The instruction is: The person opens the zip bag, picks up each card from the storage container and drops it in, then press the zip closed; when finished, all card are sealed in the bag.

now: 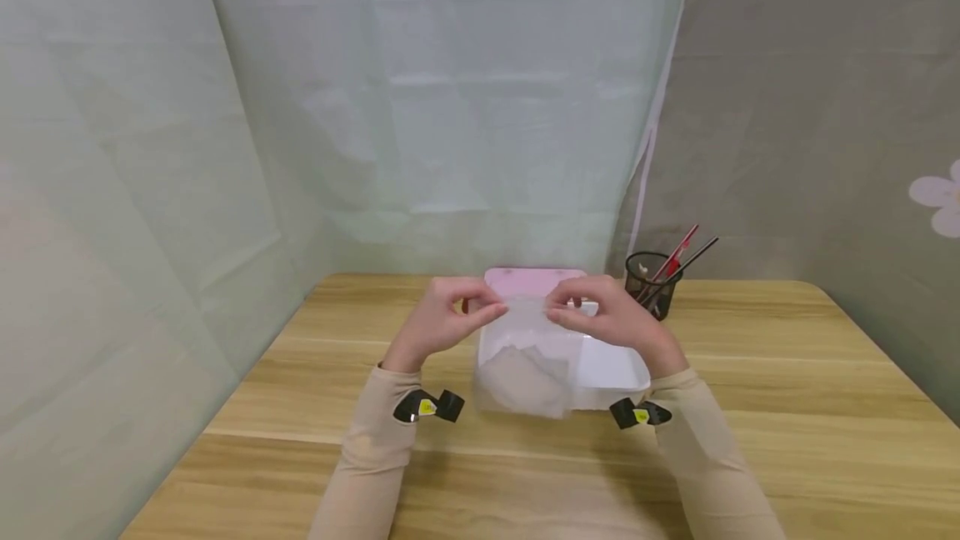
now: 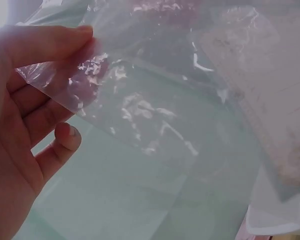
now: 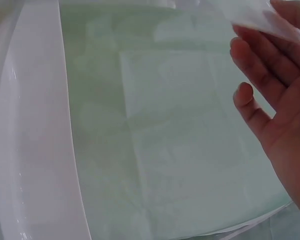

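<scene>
A clear plastic bag [image 1: 525,357] with something pale inside hangs between my two hands above a white open box [image 1: 611,369] on the wooden table. My left hand [image 1: 450,315] pinches the bag's top left edge; the left wrist view shows thumb and fingers on the thin film [image 2: 140,115]. At the bag's top right edge my right hand [image 1: 600,315] pinches too, and the right wrist view shows fingers [image 3: 270,75] holding a corner of plastic [image 3: 255,15]. The white box rim [image 3: 35,140] fills the left of that view.
A pink lid [image 1: 532,277] stands up behind the white box. A black mesh pen cup [image 1: 651,282] with red and black pens sits at the back right. Pale green cloth walls [image 1: 450,107] enclose the table [image 1: 787,407] on the back and left.
</scene>
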